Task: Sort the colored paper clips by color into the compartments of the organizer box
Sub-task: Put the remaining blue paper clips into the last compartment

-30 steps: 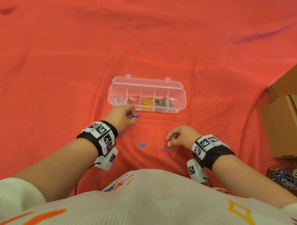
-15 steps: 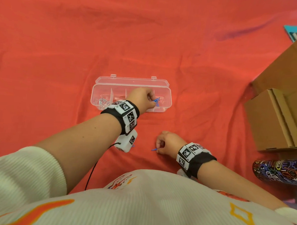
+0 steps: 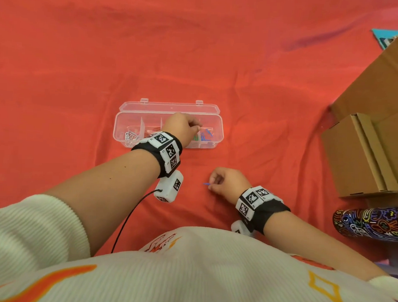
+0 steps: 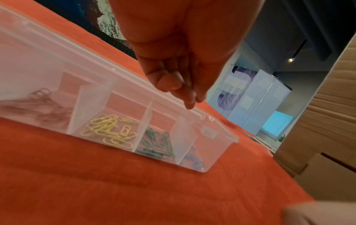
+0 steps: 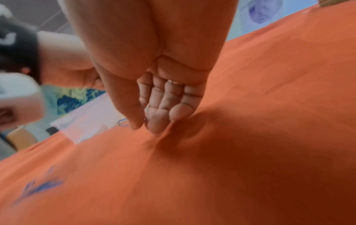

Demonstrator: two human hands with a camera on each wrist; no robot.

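Nearest to me, my right hand [image 3: 228, 182] sits low on the red cloth [image 3: 263, 85], on the near side of the box and well short of it. Thumb and forefinger are pinching a blue clip [image 5: 123, 122], and the other fingers [image 5: 179, 113] are curled with their tips pushing into the cloth. A few more blue clips [image 5: 41, 186] lie loose on the cloth on my side of the box; they're blurry in the right wrist view, so I can't count them.

Further out, my left hand [image 3: 183, 127] hangs over the clear box [image 3: 123, 116], above its right half. Its fingers [image 4: 169, 82] are bunched together and pointing down, thumb against them, and I can't make out anything between them.

The box is open, lid tipped back. Along it I see silver clips [image 3: 131, 136] at the left end, then a compartment I can't read, then yellow clips [image 4: 109, 129], green clips [image 4: 156, 144], and blue ones [image 3: 205, 136] in the right end.

Right of the box, well apart, sit cardboard boxes [image 3: 360, 156].
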